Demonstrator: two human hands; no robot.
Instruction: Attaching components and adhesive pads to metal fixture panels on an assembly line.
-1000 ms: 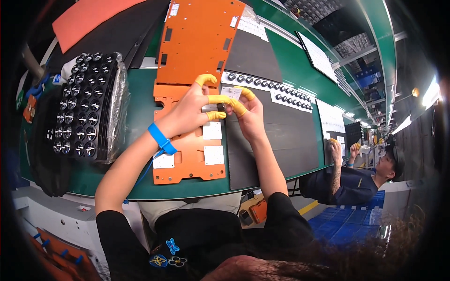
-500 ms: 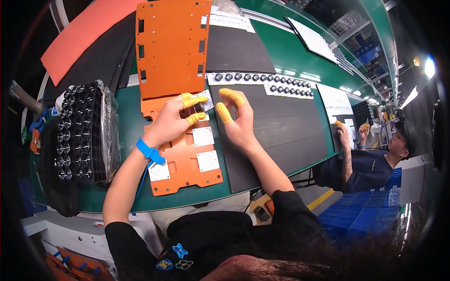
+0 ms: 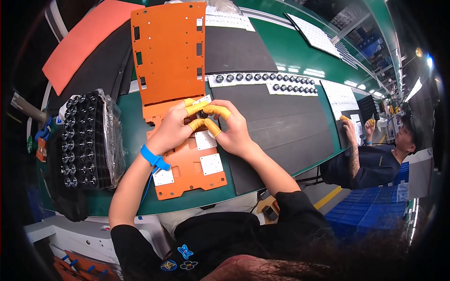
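The left hand (image 3: 171, 129) and the right hand (image 3: 234, 133) meet above the orange plate (image 3: 190, 168) that lies on the green desk (image 3: 133, 136). Both hands wear yellow finger covers (image 3: 216, 110) on the fingers. The fingers of both hands are pinched together around something very small between them, at 12 o'clock from the plate's middle; what this small thing is, I cannot tell. The left wrist carries a blue wrist strap (image 3: 153, 158).

The orange plate holds several white square pieces (image 3: 211, 164), one just at 6 o'clock from the hands. A second, bigger orange plate (image 3: 171, 54) lies at 12 o'clock from the hands, touching or overlapping the first one. At 9 o'clock from the hands stands a black tray of small round parts (image 3: 82, 140), partly in clear plastic wrap. At 3 o'clock lies a dark mat (image 3: 281, 126), and at its far edge there is a white strip with black round parts (image 3: 262, 79). At 3 o'clock, well apart, another person (image 3: 375, 159) works at the same desk.
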